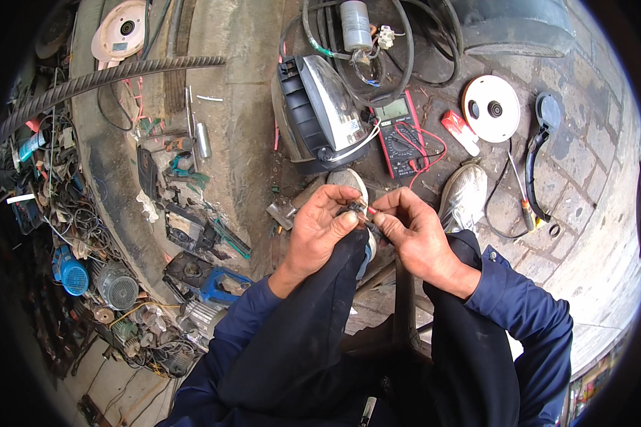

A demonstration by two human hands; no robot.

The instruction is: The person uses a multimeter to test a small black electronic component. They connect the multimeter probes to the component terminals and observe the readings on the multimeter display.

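Over my knees, my left hand and my right hand meet with fingers pinched together. The left fingers grip a small dark part, too small and half covered to name. My right fingertips hold a thin red piece against it. Beyond my hands lies a red-edged multimeter with a red lead beside it. Left of the meter rests a black and silver appliance housing with a white cord. A grey cylindrical capacitor with wires and a white connector lies above it.
A white round disc, a red and white packet, a screwdriver and a curved black handle lie to the right. At left, a ridged steel bar, a blue hacksaw-like frame and motors fill the ground.
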